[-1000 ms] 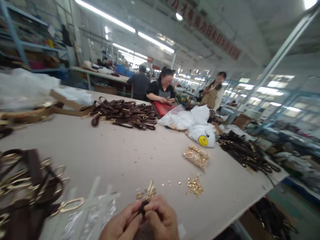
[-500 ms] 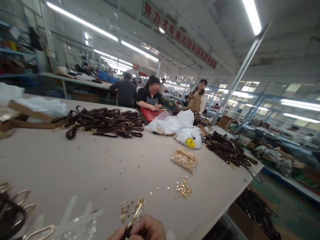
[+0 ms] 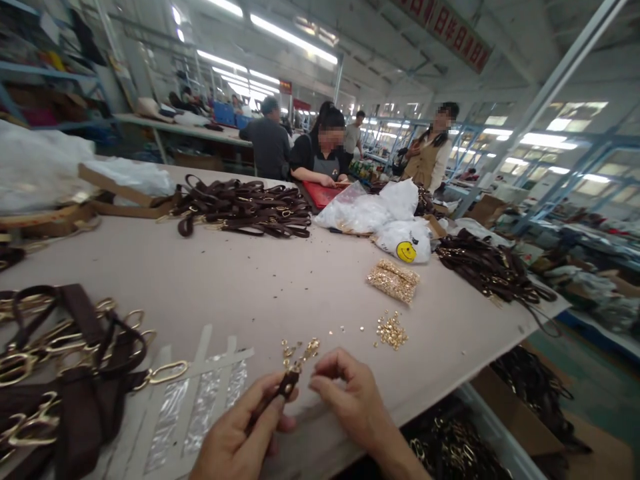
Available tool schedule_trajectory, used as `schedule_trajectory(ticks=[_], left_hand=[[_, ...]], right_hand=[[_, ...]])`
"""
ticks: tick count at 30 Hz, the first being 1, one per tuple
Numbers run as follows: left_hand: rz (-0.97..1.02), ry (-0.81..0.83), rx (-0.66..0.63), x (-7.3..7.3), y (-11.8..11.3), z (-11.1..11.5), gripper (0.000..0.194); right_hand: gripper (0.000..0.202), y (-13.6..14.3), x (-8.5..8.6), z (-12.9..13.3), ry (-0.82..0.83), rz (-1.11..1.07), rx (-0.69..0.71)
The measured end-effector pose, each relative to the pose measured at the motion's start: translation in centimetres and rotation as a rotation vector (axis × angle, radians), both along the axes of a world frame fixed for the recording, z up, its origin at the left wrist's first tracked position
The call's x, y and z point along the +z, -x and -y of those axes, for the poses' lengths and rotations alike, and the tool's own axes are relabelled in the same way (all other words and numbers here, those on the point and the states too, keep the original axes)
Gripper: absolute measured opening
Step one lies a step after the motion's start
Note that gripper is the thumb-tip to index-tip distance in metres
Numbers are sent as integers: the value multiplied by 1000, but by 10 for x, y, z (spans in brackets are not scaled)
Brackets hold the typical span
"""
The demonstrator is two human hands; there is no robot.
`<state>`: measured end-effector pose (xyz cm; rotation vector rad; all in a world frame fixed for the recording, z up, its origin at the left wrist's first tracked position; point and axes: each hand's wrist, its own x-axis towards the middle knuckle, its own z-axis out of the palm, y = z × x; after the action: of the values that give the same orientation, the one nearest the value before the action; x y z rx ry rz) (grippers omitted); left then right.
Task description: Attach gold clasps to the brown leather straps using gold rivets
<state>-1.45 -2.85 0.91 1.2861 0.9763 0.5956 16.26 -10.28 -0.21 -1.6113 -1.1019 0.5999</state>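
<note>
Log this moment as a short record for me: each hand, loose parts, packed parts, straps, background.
Left hand: gripping a dark brown strap end
Right hand: beside the strap end, apart from it; cannot tell whether the fingertips hold anything small
Loose parts: pile of small gold pieces on the table
Packed parts: clear bag of gold pieces, beyond that pile
Straps, near left: brown straps with gold rings
Background: co-worker behind a red item
</note>
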Motion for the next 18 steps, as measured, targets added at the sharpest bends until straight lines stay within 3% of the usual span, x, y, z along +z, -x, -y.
schedule_trajectory(ticks=[2,5,8,11,18], left_hand=[[2,111,26,-1,7,-11,60],[52,301,122,-3,15,-23,68],[87,389,200,-6,17,-25,58],[112,370,245,-5,16,-20,51],[262,352,140,11,4,-16,41]], right_hand=[[10,-37,-1,2,97,457,-121],[19,-88,-9,2,185,713,-231],[21,-111,-19,0,237,806,-196],[22,-112,-25,-1,261,865,-139],[20,-127,-27,-12,299,804,-49]])
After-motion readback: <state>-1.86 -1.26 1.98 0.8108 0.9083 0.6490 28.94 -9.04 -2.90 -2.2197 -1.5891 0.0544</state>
